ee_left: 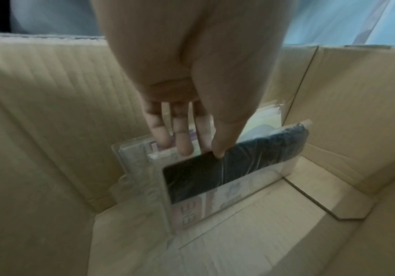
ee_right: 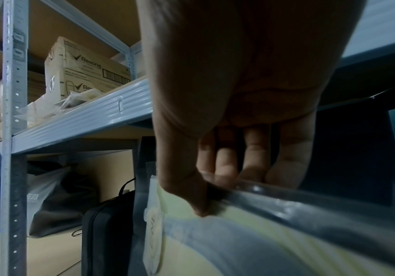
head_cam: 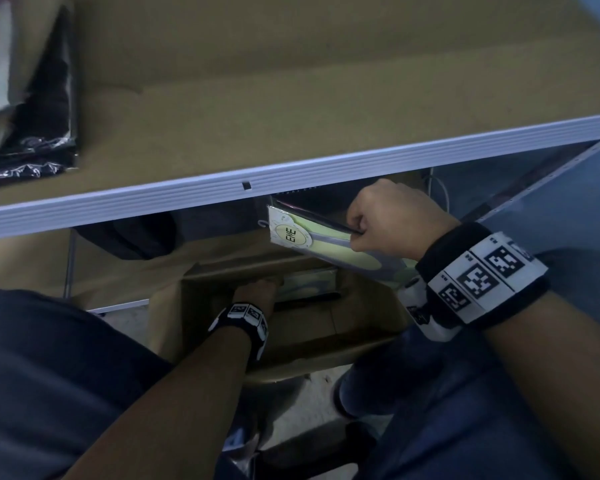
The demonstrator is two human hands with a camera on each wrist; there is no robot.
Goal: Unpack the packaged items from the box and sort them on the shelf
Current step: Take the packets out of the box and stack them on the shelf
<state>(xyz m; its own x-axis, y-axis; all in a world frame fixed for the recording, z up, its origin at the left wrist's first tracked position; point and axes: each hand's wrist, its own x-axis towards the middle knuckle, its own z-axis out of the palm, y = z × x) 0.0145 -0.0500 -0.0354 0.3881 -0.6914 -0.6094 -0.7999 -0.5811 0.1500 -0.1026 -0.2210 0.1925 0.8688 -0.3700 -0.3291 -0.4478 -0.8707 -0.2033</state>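
My right hand grips a flat yellow and lilac packet with a round "ENE" label. It holds the packet tilted just below the grey shelf edge, thumb on its face and fingers curled over a dark strip along the top. My left hand reaches down into the cardboard box with its fingers straight. The thumb tip touches the top edge of a black packet standing among clear-wrapped packets against the box wall.
Black wrapped items lie at the left of the cardboard-lined upper shelf. A dark bag and a plastic bag sit under the shelf. A Rexona carton stands on a neighbouring shelf. My knees flank the box.
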